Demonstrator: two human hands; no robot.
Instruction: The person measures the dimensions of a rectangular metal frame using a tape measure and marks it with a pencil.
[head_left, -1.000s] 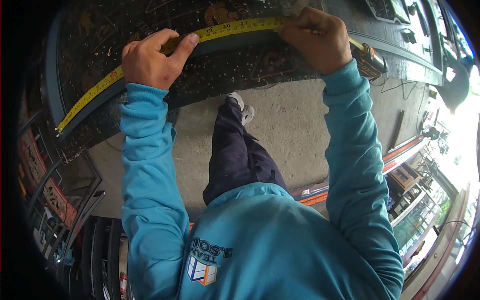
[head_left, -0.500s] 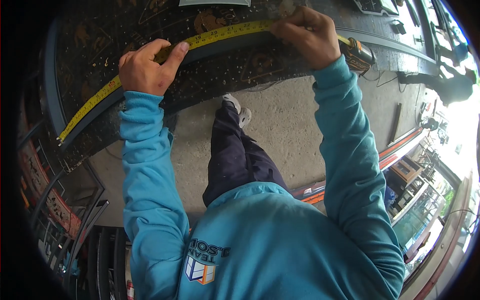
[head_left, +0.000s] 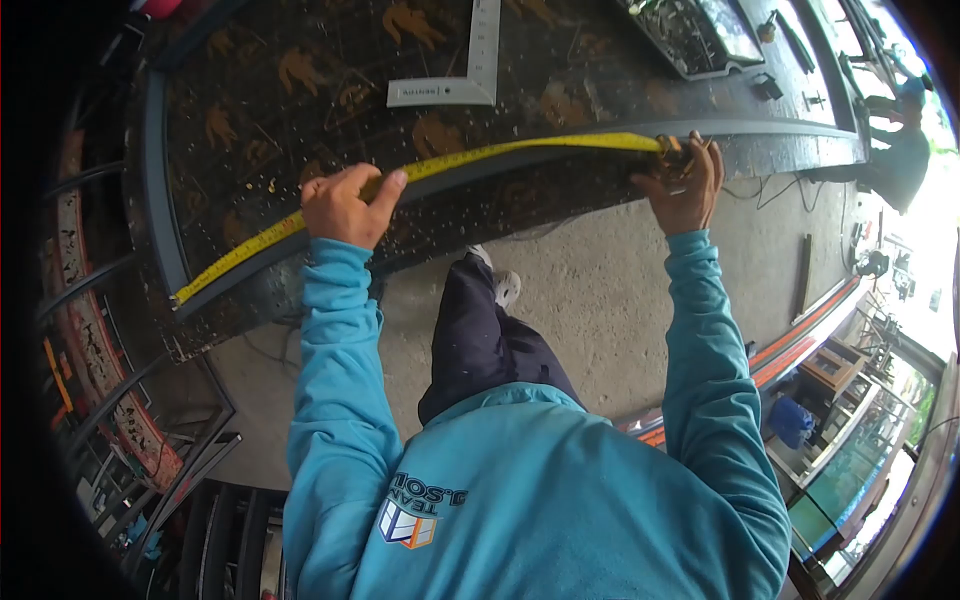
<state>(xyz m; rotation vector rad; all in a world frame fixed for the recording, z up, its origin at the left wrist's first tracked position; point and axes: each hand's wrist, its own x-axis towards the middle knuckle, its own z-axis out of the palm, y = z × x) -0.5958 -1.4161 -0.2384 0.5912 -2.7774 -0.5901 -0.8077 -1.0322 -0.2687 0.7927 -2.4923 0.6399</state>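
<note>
Yellow tape (head_left: 540, 142) stretched between two hands, along a grey bar (head_left: 780, 128) on the desk (head_left: 255, 185).
The tape's long axis runs from the bar's left corner, away from the person and rightward, into the right hand (head_left: 687, 185); the left hand (head_left: 348, 207) is nearer its free end. Both arms reach forward. The left grip pinches the tape, knuckles up, thumb toward the right; the right grip curls around the tape case (head_left: 674, 152), its fingers blurred.

From here I see yellow tape (head_left: 530, 146) at upper centre, teal sleeves (head_left: 345, 370) below, tan blotches (head_left: 298, 70) on the dark tabletop (head_left: 345, 55).
</note>
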